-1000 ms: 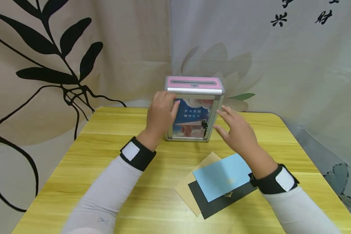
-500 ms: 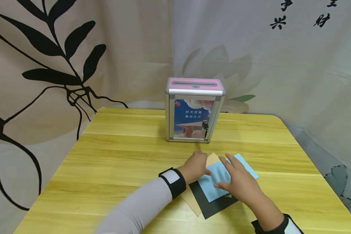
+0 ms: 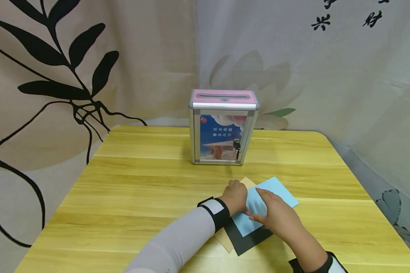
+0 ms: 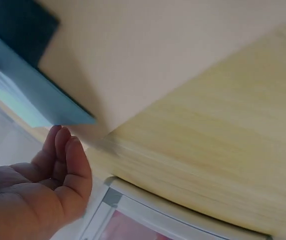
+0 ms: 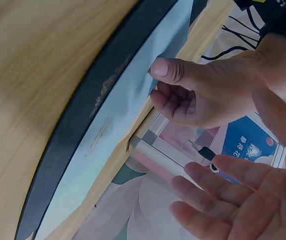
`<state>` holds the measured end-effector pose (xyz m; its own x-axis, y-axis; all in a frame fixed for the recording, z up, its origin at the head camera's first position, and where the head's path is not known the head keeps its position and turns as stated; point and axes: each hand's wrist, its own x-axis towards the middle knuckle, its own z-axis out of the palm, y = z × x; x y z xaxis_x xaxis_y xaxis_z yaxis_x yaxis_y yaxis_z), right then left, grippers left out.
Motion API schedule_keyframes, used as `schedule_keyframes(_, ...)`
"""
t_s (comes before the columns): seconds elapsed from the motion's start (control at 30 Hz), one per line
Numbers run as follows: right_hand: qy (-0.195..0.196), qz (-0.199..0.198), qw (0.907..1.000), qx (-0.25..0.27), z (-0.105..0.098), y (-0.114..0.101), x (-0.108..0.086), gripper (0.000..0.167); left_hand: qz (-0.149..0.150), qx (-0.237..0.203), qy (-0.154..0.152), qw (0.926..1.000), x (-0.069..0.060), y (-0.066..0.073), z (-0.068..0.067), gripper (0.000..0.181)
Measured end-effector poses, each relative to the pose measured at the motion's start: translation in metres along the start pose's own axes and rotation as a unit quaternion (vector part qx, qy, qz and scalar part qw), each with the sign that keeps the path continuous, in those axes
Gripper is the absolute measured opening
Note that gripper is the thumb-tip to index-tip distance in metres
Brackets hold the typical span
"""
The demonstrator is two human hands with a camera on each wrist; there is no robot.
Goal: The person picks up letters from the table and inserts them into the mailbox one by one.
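Observation:
A light blue envelope point(image 3: 276, 188) lies over a black envelope point(image 3: 244, 242), with a tan envelope point(image 3: 224, 241) at the bottom of the stack. At the blue envelope's left edge, my left hand point(image 3: 235, 196) pinches it between thumb and curled fingers. The left wrist view has the blue envelope point(image 4: 43, 97) lifted a little off the tan one. My right hand point(image 3: 281, 217) hovers over the stack's right part, fingers spread and holding nothing. In the right wrist view gold print shows on the blue envelope point(image 5: 100, 137).
Behind the envelopes stands a silver-framed box point(image 3: 195, 136) with a pink slotted top. A key point(image 3: 237, 146) sits in its glazed front door. The wooden table point(image 3: 130, 189) ends at a printed curtain point(image 3: 157, 57).
Both hands have come down from the box's sides to the envelopes. Over the last half second my left hand has moved slightly right and taken hold of the blue envelope's edge.

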<state>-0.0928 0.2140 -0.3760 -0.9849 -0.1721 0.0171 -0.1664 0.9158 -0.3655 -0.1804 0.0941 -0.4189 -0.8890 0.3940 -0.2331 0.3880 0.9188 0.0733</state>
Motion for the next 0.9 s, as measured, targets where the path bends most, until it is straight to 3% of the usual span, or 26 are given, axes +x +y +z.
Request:
schedule_keyframes(0.3,-0.027,0.026,0.9993,0.003,-0.002,0.000,0.004,0.082,-0.034,-0.030,-0.002,0.9990,-0.001,-0.013,-0.004,0.081)
schedule_keyframes(0.47,-0.033,0.025,0.9991,0.003,0.000,0.000,0.006,0.081,-0.025,-0.041,0.003,0.9988,0.000,-0.026,-0.011,0.064)
schedule_keyframes(0.73,-0.053,0.026,0.9982,-0.014,0.002,0.000,0.009,0.069,0.020,-0.114,0.017,0.9931,-0.007,-0.058,-0.047,0.021)
schedule_keyframes(0.9,-0.090,0.040,0.9951,-0.006,0.000,-0.005,0.015,0.050,0.026,-0.204,0.048,0.9775,-0.020,-0.079,-0.069,0.028)
